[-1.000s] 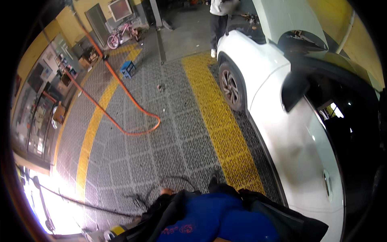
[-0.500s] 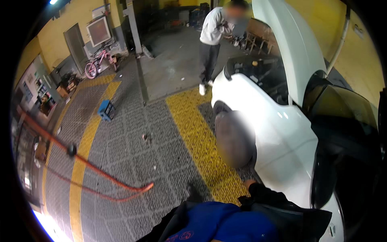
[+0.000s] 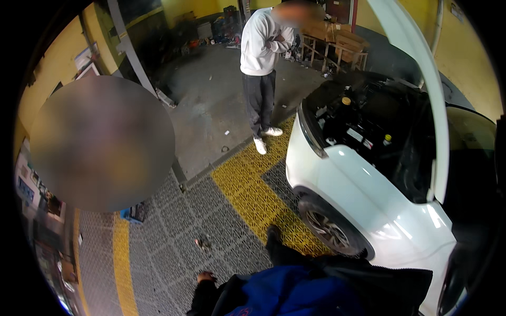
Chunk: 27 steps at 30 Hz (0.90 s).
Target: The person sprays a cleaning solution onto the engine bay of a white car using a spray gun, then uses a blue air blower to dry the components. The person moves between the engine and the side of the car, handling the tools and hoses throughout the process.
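My left hand [image 3: 206,276] hangs low beside my dark sleeve, over the grey grid floor [image 3: 174,253]. It looks loosely curled, but it is too small and dim to tell whether the fingers are open or closed, and I see nothing in it. My right hand is out of view; dark jacket cloth fills that side. Nearest on my right is a white car [image 3: 369,210] with its bonnet [image 3: 437,110] raised over the engine bay [image 3: 369,126]. The front wheel [image 3: 329,224] stands just ahead of my jacket.
A person [image 3: 262,58] in a white top stands by the car's front, arms folded. Behind are wooden benches [image 3: 342,45] with cardboard boxes. A yellow floor strip [image 3: 247,195] runs beside the car. A blue stool [image 3: 134,212] shows under a large blurred patch at left.
My view has shifted toward the car's front, and the engine bay shows more. My left hand has come into view; my right hand has left it. The orange hose at left is gone from view.
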Tool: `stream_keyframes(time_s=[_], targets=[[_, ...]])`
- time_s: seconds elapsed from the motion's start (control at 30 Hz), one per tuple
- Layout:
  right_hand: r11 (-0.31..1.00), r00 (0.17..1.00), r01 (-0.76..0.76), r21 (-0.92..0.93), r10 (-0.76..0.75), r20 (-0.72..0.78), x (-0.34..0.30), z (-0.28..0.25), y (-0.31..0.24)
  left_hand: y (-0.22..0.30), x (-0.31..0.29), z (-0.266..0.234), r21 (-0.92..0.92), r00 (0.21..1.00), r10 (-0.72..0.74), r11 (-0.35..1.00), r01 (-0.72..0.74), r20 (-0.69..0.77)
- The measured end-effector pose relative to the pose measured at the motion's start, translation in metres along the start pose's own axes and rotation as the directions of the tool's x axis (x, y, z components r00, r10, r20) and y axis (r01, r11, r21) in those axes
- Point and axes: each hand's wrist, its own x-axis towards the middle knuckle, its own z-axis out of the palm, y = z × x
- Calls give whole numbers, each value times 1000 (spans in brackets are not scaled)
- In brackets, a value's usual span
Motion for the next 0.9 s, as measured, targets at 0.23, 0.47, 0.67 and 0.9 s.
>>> stream_keyframes(time_s=[0.23,0.47,0.67,0.9], targets=[[900,982,67,-431,-136,-132,157,-297,-29,184,125,-77,-204,998,-30,978,39,46],[904,846,83,419,158,-509,203,-560,-65,333,313,-218,-128,986,115,987,-99,123],[717,755,-110,689,511,-411,254,-625,-73,397,488,-349,155,943,248,946,-285,221],[540,566,-78,838,716,-409,312,-672,-101,581,691,-525,396,870,427,775,-493,247]])
